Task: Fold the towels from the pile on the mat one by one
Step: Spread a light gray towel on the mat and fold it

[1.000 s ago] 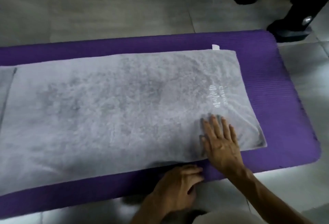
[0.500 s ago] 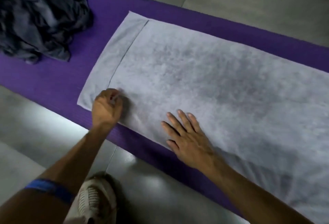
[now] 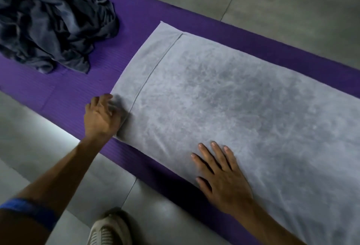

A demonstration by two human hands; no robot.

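Left hand [image 3: 102, 117] grips the near-left corner of the pale grey towel [image 3: 243, 108], fingers curled over the bunched edge, forearm reaching in from the near left with a blue band [image 3: 29, 212] round the upper arm. Right hand [image 3: 222, 176] lies flat on the towel's near edge, fingers straight and spread, holding nothing, arm entering from the near right. Towel is spread flat along the purple mat [image 3: 64, 96], running from mid-frame off the right edge; a hemmed band with a dark seam line crosses its left end, and the nap looks mottled. Dark grey pile of towels [image 3: 50, 30] sits crumpled on the mat's far-left end, well apart from the spread one. Mat rests on grey floor tiles [image 3: 292, 1]. A pale shoe [image 3: 108, 231] shows at the near edge.
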